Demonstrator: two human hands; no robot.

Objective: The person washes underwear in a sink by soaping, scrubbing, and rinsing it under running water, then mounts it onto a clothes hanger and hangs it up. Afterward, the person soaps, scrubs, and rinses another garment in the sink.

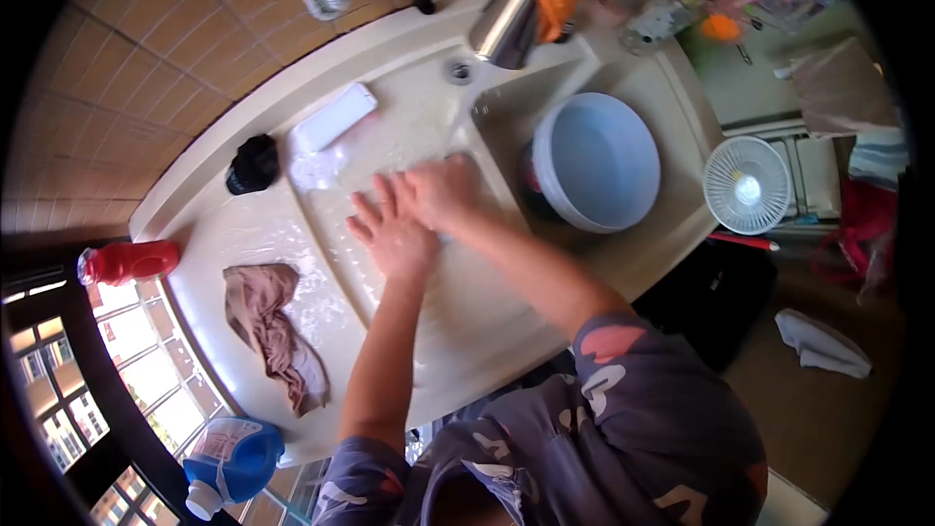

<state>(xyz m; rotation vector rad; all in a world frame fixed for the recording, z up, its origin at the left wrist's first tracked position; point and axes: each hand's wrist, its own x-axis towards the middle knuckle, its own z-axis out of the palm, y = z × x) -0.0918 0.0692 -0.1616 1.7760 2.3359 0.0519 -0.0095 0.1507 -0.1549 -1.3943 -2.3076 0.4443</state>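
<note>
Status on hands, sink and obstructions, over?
Left hand, right hand overlapping in view, nothing visibly held. Pale sink beneath. White block nearby, not blocking hands.

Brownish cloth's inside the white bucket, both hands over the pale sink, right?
No: in the head view, the brownish cloth lies on the pale sink, outside the white bucket; the left hand and right hand are indeed over the sink.

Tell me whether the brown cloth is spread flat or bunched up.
Bunched up: the brown cloth lies on the pale surface as a long, uneven heap, with wrinkles along it.
</note>
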